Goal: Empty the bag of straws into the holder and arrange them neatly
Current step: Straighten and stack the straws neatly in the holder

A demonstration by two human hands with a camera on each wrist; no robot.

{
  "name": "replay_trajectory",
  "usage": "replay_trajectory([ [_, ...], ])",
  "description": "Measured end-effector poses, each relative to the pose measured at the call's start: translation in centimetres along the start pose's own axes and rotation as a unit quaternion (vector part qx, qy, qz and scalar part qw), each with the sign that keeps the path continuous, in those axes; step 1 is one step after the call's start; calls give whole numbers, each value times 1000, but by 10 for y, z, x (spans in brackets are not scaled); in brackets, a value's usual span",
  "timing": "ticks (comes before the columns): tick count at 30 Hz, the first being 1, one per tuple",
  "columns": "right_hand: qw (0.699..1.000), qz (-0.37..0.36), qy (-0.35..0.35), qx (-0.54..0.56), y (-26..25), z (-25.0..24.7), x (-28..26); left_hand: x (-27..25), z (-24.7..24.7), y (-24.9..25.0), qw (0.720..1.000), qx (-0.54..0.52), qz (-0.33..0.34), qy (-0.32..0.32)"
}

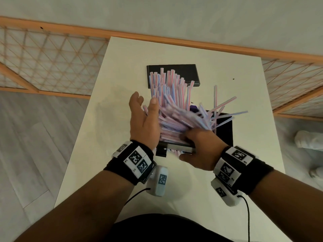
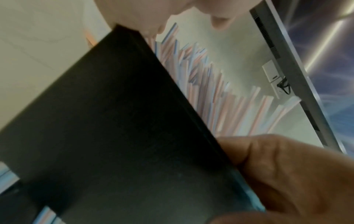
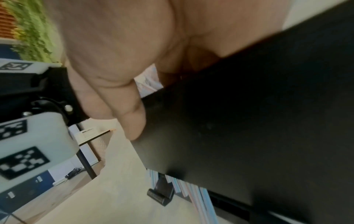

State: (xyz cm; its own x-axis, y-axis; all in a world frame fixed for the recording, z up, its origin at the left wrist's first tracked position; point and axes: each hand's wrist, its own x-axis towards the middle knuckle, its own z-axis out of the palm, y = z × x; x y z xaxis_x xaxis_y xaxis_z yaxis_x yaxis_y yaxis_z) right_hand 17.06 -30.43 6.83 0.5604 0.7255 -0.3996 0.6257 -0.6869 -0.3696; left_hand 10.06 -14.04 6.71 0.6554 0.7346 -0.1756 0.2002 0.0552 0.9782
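A thick bundle of pink-and-blue striped straws point(image 1: 174, 109) stands fanned out in a black box-shaped holder point(image 1: 225, 133) on the white table point(image 1: 122, 67). Several straws splay loose to the right over the rim. My left hand point(image 1: 146, 102) is open, its palm and thumb against the left side of the bundle. My right hand point(image 1: 192, 145) grips the holder's near wall point(image 3: 249, 121), thumb outside and fingers curled over the rim among the straws. In the left wrist view the straws point(image 2: 220, 98) rise behind the black wall point(image 2: 114, 121).
A flat black panel point(image 1: 185, 72) lies on the table behind the straws. A wooden lattice railing point(image 1: 52, 55) runs behind and beside the table. Something white point(image 1: 307, 138) lies on the floor at the right. The table ends close on both sides.
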Motion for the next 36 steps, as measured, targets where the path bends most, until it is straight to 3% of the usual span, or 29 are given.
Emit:
replay_trajectory([
  [15, 988, 90, -101, -68, -2, 4, 27, 5, 2, -8, 1000, 9, 25, -11],
  [20, 986, 76, -146, -30, -10, -2, 35, 4, 3, -10, 1000, 9, 12, -11],
  [31, 992, 38, -117, -14, -17, -9, 39, 3, 5, -5, 998, 44, 23, -33],
  [36, 996, -7, -91, 13, -20, -14, 36, 0, 5, -2, 998, 15, 62, -5],
])
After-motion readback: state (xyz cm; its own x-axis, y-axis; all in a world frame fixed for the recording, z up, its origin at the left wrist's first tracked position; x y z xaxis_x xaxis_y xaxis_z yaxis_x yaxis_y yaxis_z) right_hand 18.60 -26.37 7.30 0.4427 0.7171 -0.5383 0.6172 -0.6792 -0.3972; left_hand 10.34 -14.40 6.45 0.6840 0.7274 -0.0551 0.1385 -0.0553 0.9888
